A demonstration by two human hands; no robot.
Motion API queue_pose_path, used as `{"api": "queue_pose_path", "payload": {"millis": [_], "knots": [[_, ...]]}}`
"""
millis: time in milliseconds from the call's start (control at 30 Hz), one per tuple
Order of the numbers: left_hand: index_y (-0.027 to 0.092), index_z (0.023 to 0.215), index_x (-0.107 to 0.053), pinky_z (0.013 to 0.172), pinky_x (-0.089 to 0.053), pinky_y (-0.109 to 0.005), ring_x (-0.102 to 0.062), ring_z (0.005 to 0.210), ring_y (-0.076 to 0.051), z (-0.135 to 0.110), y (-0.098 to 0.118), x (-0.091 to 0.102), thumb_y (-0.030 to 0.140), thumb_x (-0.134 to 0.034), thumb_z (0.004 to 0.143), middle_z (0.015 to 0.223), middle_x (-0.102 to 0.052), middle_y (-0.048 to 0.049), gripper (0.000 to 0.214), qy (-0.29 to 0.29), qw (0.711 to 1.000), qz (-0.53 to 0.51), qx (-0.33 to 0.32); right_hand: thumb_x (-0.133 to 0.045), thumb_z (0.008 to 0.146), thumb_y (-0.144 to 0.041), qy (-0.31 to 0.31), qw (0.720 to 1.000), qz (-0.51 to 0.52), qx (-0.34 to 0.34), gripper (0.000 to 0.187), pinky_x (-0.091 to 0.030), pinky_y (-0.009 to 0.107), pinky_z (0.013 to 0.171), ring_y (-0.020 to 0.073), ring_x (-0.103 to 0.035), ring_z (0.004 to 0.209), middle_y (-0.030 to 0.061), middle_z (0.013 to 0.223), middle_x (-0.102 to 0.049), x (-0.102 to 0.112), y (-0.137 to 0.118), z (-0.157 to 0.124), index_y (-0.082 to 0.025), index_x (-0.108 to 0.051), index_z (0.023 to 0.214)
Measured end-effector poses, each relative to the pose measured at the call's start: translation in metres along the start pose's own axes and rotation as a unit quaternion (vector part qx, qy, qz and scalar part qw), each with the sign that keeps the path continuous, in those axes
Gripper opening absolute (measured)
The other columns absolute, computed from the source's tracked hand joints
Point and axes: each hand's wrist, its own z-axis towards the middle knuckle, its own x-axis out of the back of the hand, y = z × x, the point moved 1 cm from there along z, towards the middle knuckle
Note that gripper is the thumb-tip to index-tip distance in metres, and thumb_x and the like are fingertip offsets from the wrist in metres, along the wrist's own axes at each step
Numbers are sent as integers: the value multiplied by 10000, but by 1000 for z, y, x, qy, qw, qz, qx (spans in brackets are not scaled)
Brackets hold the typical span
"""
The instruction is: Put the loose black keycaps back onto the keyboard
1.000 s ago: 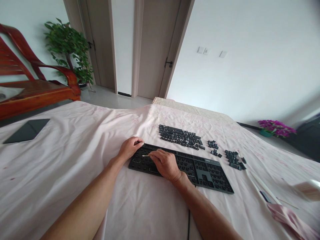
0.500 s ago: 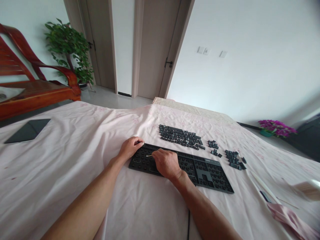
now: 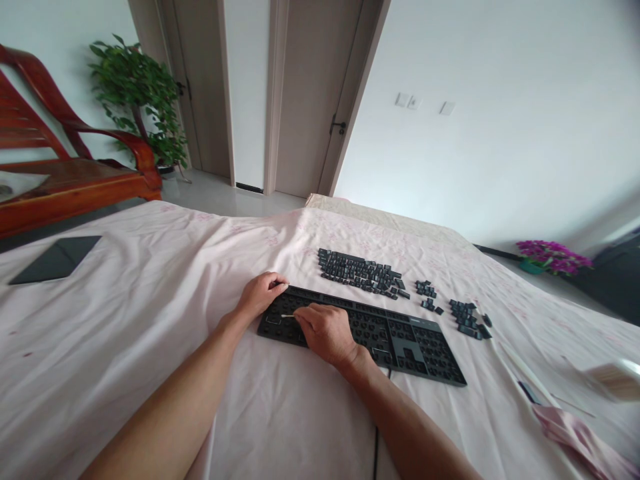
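Observation:
A black keyboard (image 3: 407, 349) with its keycaps off lies on the pink cloth, its key sockets bare. My left hand (image 3: 261, 293) grips the keyboard's far left corner, thumb on top and fingers curled at the edge. Pinched in my right hand (image 3: 325, 331) is a cotton swab (image 3: 287, 315), whose white tip points left over the keyboard's left part. My right hand covers some of the sockets beneath it. Behind the keyboard, loose black keycaps (image 3: 357, 272) lie in a large group, with smaller groups of keycaps (image 3: 470, 320) to the right.
A dark tablet-like slab (image 3: 56, 259) rests at the left on the cloth. To the right are a clear container (image 3: 617, 380) of swabs, a pink cloth piece (image 3: 575, 433) and a thin white tool with a dark end (image 3: 529, 392). A cable (image 3: 377, 447) runs toward me.
My right hand has shifted slightly left with the cotton swab, bringing its tip nearer the keyboard's left end. My left hand stays at the corner.

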Motion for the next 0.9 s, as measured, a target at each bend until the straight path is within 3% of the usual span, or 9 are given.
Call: {"api": "queue_pose_path", "payload": {"millis": [133,333,500,733,900], "knots": [[238,927,-722,777,-495,-264,-668,864,-187,0,0,0,353,-530,806,964,-745,-12,254,0,1000,2,2,-461,945,-233,-32,999,-16,3,264,-352,236,645,137,-645,751,8,801,-719,2,-2,2,-235,-709,853],[239,926,-721,780,-495,-270,-668,876,-192,-1,2,1,363,-533,806,966,-744,-12,256,-2,1000,0,6,-495,886,-209,-88,994,-67,-20,253,-322,258,603,164,-649,716,23,768,-730,27,8,5,-229,-700,739],[240,923,-722,776,-492,-266,-669,875,-188,-1,3,2,354,-533,803,965,-745,-8,251,-3,1000,-2,5,-516,860,-208,-82,992,-76,-50,241,-314,266,589,169,-654,683,18,739,-733,42,12,6,-238,-715,727],[237,920,-721,762,-499,-260,-675,867,-187,0,1,1,350,-533,799,965,-749,-9,251,0,1000,-2,9,-495,920,-238,-71,996,52,-7,252,-363,218,646,126,-662,759,-24,825,-743,26,-6,1,-261,-732,839],[242,917,-720,757,-499,-259,-676,848,-182,0,1,1,341,-536,798,960,-749,-2,240,1,1000,-2,5,-507,896,-221,-88,996,12,3,255,-333,242,603,145,-654,724,-12,776,-738,17,-14,-1,-252,-713,748]]}}
